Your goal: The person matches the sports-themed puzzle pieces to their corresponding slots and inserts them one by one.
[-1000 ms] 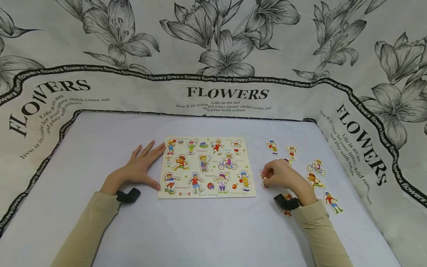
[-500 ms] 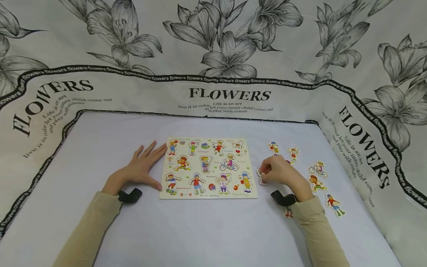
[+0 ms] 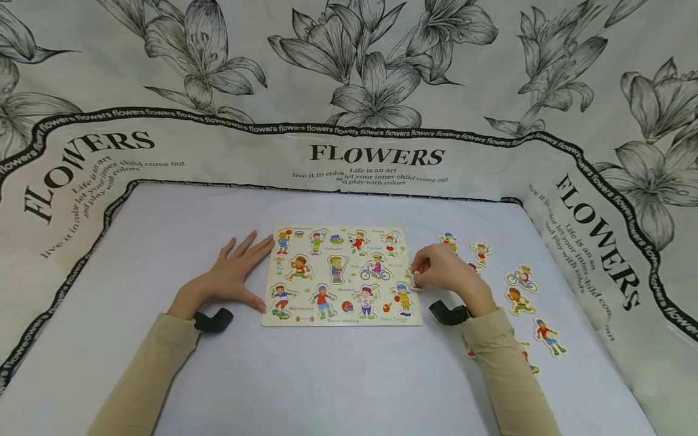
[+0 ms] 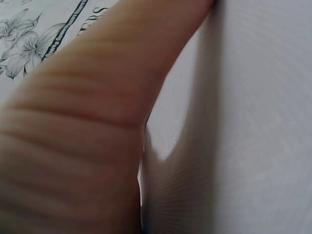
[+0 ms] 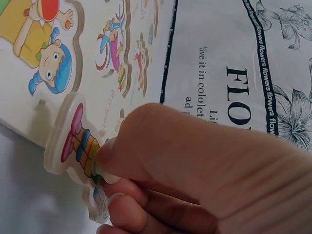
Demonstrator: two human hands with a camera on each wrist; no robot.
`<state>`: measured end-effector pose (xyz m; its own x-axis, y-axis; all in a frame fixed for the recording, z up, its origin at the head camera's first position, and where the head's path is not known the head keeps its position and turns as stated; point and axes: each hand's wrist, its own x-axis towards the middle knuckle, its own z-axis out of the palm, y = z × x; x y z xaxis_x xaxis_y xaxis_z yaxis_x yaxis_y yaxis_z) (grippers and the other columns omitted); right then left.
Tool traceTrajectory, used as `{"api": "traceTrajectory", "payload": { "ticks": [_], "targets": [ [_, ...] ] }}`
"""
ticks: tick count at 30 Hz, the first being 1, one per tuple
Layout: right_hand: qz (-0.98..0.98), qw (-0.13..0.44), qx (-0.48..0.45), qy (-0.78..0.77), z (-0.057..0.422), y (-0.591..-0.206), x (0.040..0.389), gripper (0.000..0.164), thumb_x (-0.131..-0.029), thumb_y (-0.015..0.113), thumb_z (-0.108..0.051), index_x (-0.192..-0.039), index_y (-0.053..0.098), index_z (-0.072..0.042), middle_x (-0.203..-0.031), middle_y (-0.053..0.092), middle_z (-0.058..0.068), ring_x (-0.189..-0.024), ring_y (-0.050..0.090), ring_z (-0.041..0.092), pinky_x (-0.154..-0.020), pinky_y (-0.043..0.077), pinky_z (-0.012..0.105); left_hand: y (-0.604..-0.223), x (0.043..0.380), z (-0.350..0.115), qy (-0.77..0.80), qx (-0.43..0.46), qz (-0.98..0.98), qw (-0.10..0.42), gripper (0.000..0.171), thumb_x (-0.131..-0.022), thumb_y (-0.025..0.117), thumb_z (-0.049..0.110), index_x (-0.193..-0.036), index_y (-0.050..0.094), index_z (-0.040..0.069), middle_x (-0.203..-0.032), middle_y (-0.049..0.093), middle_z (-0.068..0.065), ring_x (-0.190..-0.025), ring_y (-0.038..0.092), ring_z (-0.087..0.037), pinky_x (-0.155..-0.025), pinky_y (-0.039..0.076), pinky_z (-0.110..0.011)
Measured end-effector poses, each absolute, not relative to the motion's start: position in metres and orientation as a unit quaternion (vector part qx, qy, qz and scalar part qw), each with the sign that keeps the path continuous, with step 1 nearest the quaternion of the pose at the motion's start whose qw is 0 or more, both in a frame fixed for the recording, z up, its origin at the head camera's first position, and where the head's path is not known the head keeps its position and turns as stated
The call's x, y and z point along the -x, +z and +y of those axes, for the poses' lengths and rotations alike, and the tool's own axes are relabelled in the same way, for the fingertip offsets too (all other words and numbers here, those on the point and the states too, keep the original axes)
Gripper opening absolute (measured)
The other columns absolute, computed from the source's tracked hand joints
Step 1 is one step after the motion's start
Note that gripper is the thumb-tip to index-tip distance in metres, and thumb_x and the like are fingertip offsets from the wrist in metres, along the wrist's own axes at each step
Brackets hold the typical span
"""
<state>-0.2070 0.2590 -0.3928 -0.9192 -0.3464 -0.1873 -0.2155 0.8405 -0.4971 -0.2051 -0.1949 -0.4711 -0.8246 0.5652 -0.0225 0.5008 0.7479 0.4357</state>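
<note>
A cream puzzle board (image 3: pixel 327 323) with sports figures lies mid-table. My left hand (image 3: pixel 226 275) rests at its left edge, fingers spread, with fingertips and thumb touching or very near it. The left wrist view shows only skin of that hand (image 4: pixel 92 107) and white cloth. At the board's right edge, my right hand (image 3: pixel 444 269) pinches a small puzzle piece. In the right wrist view this piece (image 5: pixel 73 131) is tilted and shows pink shoes and blue socks; thumb and fingers hide much of it. The board (image 5: pixel 90 29) lies just behind it.
Loose pieces lie to the right: a cyclist (image 3: pixel 522 278), a runner (image 3: pixel 520 301), a skater in red and blue (image 3: pixel 549 337) and a tennis girl (image 3: pixel 481 253), among several. The right arm partly covers some. Flower-printed cloth (image 3: pixel 376 91) rises behind the table.
My right hand has shifted left with the pinched piece, from beside the loose pieces to the board's right edge. The left hand stays at the board's left edge.
</note>
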Motion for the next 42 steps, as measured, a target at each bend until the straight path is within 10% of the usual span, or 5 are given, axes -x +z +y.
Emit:
{"api": "traceTrajectory", "payload": {
  "ticks": [42],
  "targets": [
    [0.93, 0.14, 0.225, -0.256, 0.16, -0.382, 0.263, 0.011, -0.075, 0.067, 0.002, -0.08, 0.071, -0.007, -0.076, 0.064, 0.006, -0.061, 0.052, 0.018, -0.054, 0.046, 0.03, -0.47, 0.205, -0.194, 0.206, -0.278, 0.934, 0.085, 0.143, -0.053, 0.08, 0.078, -0.16, 0.014, 0.01, -0.167, 0.008, -0.006, -0.151, -0.008, -0.035, -0.117, -0.012, -0.059]
  ]
}}
